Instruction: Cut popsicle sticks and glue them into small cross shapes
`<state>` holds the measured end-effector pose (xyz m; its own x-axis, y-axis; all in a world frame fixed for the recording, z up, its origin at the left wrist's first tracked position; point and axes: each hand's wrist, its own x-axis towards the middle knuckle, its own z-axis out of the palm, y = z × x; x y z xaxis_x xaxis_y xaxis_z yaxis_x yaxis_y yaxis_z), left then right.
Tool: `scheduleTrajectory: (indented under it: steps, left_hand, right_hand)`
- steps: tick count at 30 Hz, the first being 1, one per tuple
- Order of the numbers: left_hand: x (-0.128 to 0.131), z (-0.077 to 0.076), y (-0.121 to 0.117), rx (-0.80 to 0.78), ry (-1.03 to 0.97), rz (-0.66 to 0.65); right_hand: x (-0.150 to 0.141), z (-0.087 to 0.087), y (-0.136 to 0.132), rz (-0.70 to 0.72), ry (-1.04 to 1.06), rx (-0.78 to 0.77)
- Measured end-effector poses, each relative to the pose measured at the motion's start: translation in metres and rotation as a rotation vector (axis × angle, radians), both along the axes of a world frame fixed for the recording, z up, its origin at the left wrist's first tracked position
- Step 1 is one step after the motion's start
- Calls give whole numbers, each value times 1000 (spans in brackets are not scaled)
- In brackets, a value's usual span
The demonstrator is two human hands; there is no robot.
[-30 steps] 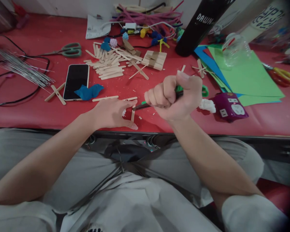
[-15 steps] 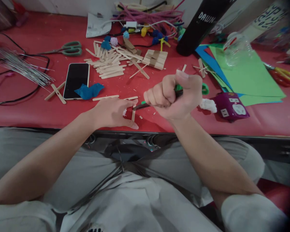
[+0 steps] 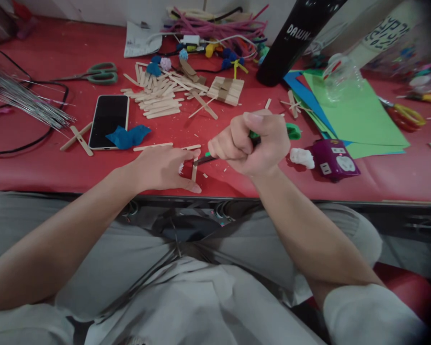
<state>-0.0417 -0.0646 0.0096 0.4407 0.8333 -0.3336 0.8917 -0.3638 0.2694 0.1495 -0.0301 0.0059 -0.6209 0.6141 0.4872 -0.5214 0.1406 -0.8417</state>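
My left hand (image 3: 161, 167) lies flat on the red table (image 3: 39, 158) near its front edge, thumb and fingers pinning a short wooden craft stick (image 3: 194, 170). My right hand (image 3: 249, 143) is a closed fist around a green-handled cutting tool (image 3: 290, 130). The tool's dark tip (image 3: 201, 160) touches the stick just right of my left fingers. Small wood chips lie around the stick.
A pile of craft sticks (image 3: 161, 98), a black phone (image 3: 108, 120), a blue clay lump (image 3: 127, 136), green scissors (image 3: 98, 74), a wire bundle (image 3: 25, 100), a stick raft (image 3: 227, 89), a black bottle (image 3: 290, 38), green paper (image 3: 355, 110), a purple socket block (image 3: 334, 159) and a white lump (image 3: 300, 157) lie around.
Both hands stay on the stick and the tool. The view has shifted slightly, so everything sits a little further left.
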Motion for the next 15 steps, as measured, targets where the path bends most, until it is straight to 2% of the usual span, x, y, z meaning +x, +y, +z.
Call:
scheduleTrajectory:
  steps: [5, 10, 15]
  left_hand:
    - [1, 2, 0, -21, 8, -26]
    - [-4, 3, -2, -20, 13, 26]
    - [-2, 1, -1, -13, 2, 25]
  right_hand:
    - [4, 2, -1, -7, -28, 12]
    - [12, 9, 2, -36, -68, 20]
    - [4, 6, 2, -36, -37, 6]
